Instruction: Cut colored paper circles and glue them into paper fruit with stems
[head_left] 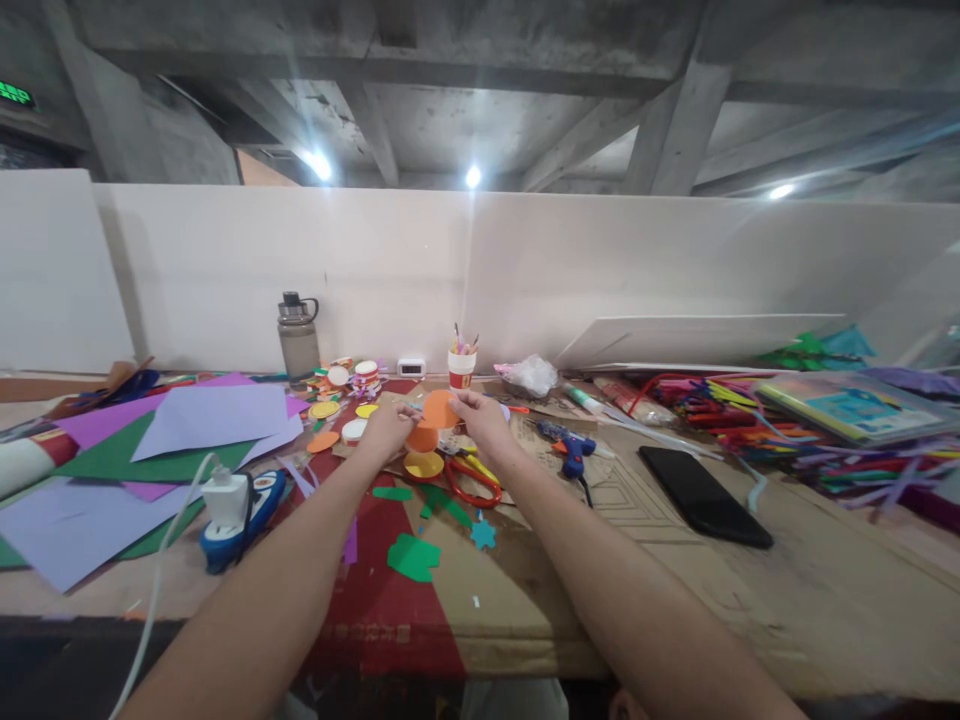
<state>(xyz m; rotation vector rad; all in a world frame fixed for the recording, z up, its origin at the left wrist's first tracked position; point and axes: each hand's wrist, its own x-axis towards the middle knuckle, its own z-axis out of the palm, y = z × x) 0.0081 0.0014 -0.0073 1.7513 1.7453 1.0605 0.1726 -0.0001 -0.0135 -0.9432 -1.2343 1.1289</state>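
Both arms reach forward over a craft table. My left hand and my right hand pinch the two sides of an orange paper piece, held just above the table. The fingers of both hands are closed on it. Below it lie another orange round, a yellow paper circle and scissors with orange-red handles. Green paper scraps and a small teal star lie nearer to me.
Purple, lilac and green paper sheets cover the left side, with a white charger and cable on a blue tool. A water bottle, pencil cup, blue glue gun, black phone and coloured strips stand around.
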